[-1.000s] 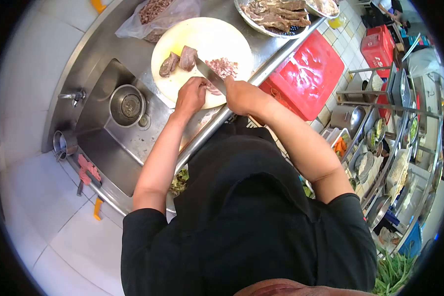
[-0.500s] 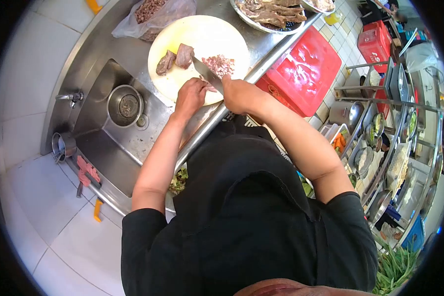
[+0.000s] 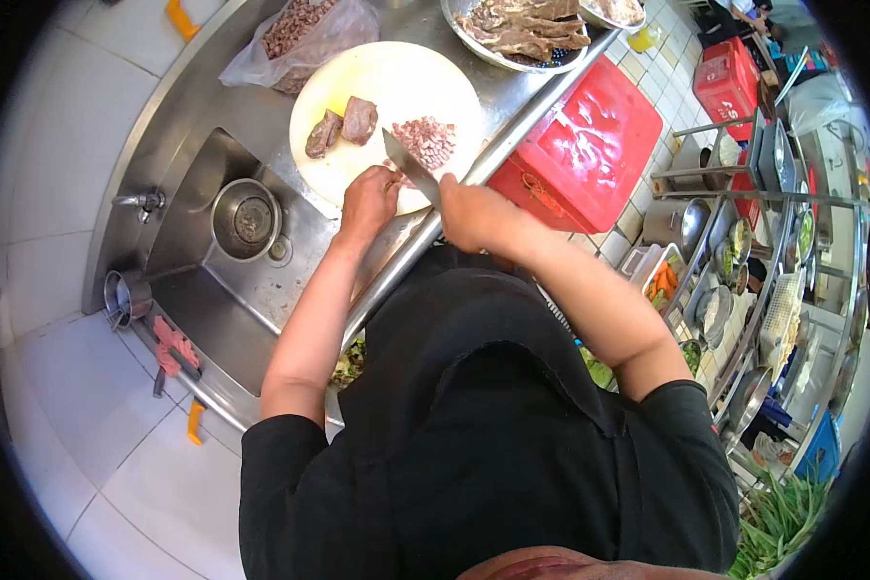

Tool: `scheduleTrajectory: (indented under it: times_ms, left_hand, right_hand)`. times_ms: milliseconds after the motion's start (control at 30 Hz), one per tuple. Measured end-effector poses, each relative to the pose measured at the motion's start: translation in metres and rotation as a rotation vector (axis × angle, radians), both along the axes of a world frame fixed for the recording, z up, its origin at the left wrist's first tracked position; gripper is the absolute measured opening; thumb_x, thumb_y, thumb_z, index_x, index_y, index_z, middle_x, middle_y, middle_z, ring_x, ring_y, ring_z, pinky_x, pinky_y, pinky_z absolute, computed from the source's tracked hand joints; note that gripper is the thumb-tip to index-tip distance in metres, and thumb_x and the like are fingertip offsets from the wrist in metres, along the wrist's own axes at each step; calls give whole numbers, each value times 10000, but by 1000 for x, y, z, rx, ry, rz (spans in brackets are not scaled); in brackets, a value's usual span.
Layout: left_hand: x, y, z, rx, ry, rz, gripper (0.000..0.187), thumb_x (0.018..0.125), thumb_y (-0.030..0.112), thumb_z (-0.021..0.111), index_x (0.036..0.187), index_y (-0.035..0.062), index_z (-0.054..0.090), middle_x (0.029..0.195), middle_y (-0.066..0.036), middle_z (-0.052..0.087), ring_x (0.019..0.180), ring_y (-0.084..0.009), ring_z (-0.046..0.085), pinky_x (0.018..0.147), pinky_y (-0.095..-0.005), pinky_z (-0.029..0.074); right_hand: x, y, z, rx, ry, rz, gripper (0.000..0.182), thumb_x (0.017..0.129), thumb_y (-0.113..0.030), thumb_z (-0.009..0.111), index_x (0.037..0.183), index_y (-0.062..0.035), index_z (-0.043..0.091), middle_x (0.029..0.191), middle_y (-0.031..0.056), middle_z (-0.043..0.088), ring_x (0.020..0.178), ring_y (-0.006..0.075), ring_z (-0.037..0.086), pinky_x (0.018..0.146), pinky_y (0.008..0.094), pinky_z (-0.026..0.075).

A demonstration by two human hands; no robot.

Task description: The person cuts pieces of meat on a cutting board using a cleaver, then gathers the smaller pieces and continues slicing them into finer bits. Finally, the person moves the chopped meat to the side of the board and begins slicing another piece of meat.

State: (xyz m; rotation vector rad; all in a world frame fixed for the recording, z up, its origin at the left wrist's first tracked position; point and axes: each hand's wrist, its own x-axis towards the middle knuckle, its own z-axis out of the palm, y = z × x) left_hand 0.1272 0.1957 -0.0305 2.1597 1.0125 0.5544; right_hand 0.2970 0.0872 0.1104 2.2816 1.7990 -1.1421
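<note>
A round white cutting board (image 3: 425, 72) lies on the steel counter. On it are two chunks of dark meat (image 3: 361, 121) and a heap of diced meat (image 3: 425, 142). My right hand (image 3: 474, 215) is wrapped round the handle of a knife (image 3: 412, 171), whose blade slants across the board's near part. Beside the blade, my left hand (image 3: 370, 200) has its fingers bent together at a small piece of meat, mostly hidden by the fingers and blade.
Left of the board is a steel sink (image 3: 188, 319) with a metal bowl (image 3: 246, 220). A plastic bag of chopped meat (image 3: 295, 43) and a bowl of meat pieces (image 3: 527, 29) stand behind. A red crate (image 3: 590, 145) and metal shelving (image 3: 764, 198) are on the right.
The view has shifted slightly. The knife has moved a little away from the dark chunks, and more of the diced heap shows. Both hands remain near the board's edge.
</note>
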Motion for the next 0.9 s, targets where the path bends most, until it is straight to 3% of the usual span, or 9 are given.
scheduleTrajectory:
  times_ms: [167,300,367,433,500,567,767,833,900]
  left_hand:
    - [0,-2,1,7,36,-41,135,924,100,714,1003,48,810,1060,-151,767,1019,-353,726,925,-453,575]
    - [-2,3,-8,42,15,-32,99,911,102,744,966,57,812,1001,-131,762,952,-333,730,880,-416,577]
    - [-4,4,-3,19,22,-33,98,908,101,741,958,59,814,999,-129,766,971,-330,729,890,-416,575]
    - [-3,4,-3,-12,23,-27,98,905,100,738,951,60,815,998,-128,769,989,-327,729,900,-417,574]
    - [-3,3,-6,32,-2,-67,108,908,95,722,951,64,816,1017,-128,774,1000,-326,733,896,-421,578]
    - [-3,2,-6,31,12,-76,111,908,95,719,954,63,815,1024,-131,772,1001,-328,734,898,-421,579]
    - [-3,-4,4,-49,-26,-89,137,883,134,774,987,45,781,1085,-153,752,1084,-341,710,965,-432,556]
    - [0,-11,1,110,-66,-23,210,866,163,829,1016,40,747,1153,-162,697,1133,-369,648,998,-445,534]
    - [1,-5,-2,25,-12,-75,343,840,202,882,1082,34,706,1178,-160,644,1168,-380,600,1014,-451,512]
  right_hand:
    - [-3,-27,-58,197,45,-82,254,954,-17,502,1171,115,495,962,389,712,959,525,725,868,582,570]
    - [9,15,-36,205,-10,-44,271,944,-12,521,1185,109,495,958,383,716,947,530,728,845,578,576]
    - [5,25,11,-142,49,-78,292,936,-11,541,1200,104,496,959,375,721,942,530,732,827,579,580]
    - [1,7,11,-177,52,-66,282,931,-14,561,1176,108,492,937,361,727,898,519,743,794,574,590]
    - [-3,-23,-35,161,-13,-21,245,948,-32,546,1141,108,486,896,356,724,847,518,742,775,570,594]
    - [-4,-30,-65,225,-14,-85,218,973,-57,519,1106,110,478,846,352,712,793,511,738,731,573,591]
    - [12,-16,-33,299,-68,-32,223,1015,-99,481,1182,46,503,882,331,717,879,503,727,796,599,566]
    - [17,-26,-20,298,-99,-155,244,1036,-140,487,1231,2,524,915,300,731,903,499,719,819,602,557]
    - [33,-34,-33,387,-151,-164,267,1051,-170,488,1254,-3,536,902,275,737,879,487,722,787,604,557]
